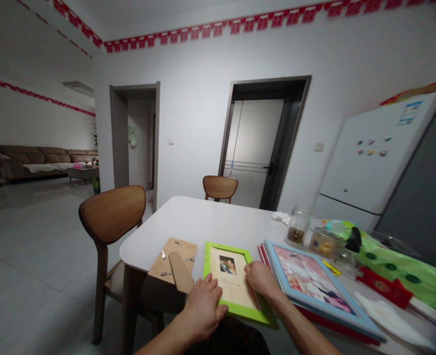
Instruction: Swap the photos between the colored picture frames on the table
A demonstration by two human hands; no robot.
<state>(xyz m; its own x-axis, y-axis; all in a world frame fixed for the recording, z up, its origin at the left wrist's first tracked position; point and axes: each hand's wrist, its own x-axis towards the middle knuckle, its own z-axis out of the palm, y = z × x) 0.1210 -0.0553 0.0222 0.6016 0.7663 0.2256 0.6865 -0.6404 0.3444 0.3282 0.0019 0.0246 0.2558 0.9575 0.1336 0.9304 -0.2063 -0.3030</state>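
A lime-green frame (239, 311) lies on the white table near its front edge, with a cream sheet (236, 288) bearing a small photo inside it. My left hand (203, 306) rests on the frame's lower left corner, fingers together and thumb apart. On the right side of the sheet is my right hand (261, 278), its fingers curled at the inner edge of the frame; what they pinch, if anything, is hidden. Left of the frame lies a brown backing board (181, 248) with metal clips and a stand leg, close to my left fingertips.
Right of the green frame, a light-blue picture frame (307, 276) lies on red items. Beyond it stand a glass jar (297, 227), a container (324, 242), a red box (384, 287) and a green bag (406, 276). Wooden chairs (114, 215) flank the white table (210, 219).
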